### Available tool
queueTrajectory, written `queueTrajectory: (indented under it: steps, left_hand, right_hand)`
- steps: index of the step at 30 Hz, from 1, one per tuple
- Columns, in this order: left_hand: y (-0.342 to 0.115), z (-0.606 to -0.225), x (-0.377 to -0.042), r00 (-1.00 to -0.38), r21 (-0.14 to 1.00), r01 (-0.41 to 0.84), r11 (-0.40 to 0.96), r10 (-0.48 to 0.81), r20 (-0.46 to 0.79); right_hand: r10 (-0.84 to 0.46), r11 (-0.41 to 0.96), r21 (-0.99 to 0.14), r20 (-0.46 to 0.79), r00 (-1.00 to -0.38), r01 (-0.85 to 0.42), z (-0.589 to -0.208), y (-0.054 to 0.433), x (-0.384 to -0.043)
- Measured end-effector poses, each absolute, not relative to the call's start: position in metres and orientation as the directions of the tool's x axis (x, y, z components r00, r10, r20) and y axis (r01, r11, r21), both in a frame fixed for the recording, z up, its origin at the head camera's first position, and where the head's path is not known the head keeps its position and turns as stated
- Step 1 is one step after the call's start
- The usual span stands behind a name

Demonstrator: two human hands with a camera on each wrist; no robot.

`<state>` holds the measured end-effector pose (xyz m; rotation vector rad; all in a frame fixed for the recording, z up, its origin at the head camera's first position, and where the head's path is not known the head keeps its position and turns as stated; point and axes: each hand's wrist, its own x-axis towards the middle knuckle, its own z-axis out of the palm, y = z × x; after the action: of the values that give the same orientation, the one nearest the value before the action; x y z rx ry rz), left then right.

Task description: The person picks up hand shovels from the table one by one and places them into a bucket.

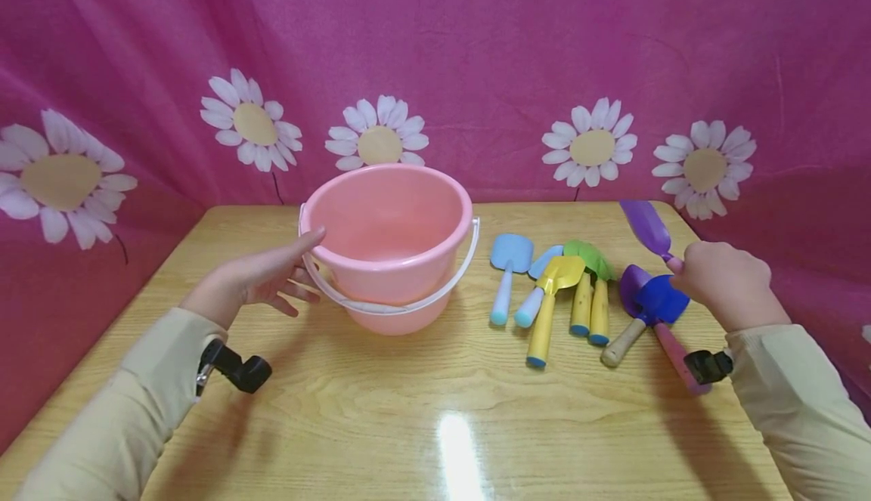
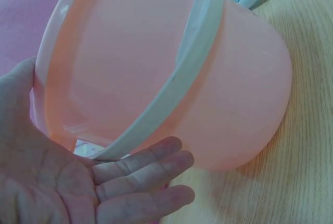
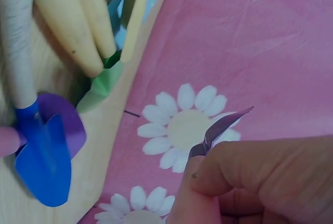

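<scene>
A pink bucket with a white handle stands on the table, its inside bare. My left hand is at its left side, thumb at the rim and the other fingers extended beside the wall. My right hand grips the pink handle of a trowel with a narrow purple blade, raised over the table's right side. Beneath it lie a blue trowel with a wooden handle and a purple-headed tool with a pink handle, overlapping each other.
Right of the bucket lie a light blue shovel, a yellow trowel across another light blue tool, and green-headed tools with yellow handles. A magenta cloth with daisies hangs behind the wooden table.
</scene>
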<state>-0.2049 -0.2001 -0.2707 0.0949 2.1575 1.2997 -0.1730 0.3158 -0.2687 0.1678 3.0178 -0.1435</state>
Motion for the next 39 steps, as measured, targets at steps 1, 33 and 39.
queueTrajectory:
  steps: [1, 33, 39]
  left_hand:
    - [-0.200, -0.271, -0.205, -0.810, 0.822, -0.242, 0.515, 0.359, -0.463]
    - [-0.195, -0.275, -0.202, -0.831, 0.880, -0.238, 0.410, 0.383, -0.403]
    - [-0.195, -0.276, -0.202, -0.834, 0.884, -0.229, 0.408, 0.386, -0.394]
  right_hand:
    - [0.101, 0.990, -0.088, -0.117, -0.988, 0.112, -0.268, 0.314, -0.173]
    - [0.070, 0.993, -0.088, -0.040, -0.997, 0.073, -0.263, 0.294, -0.179]
    - [0.014, 0.998, -0.062, 0.023, -1.000, 0.012, -0.257, 0.284, -0.179]
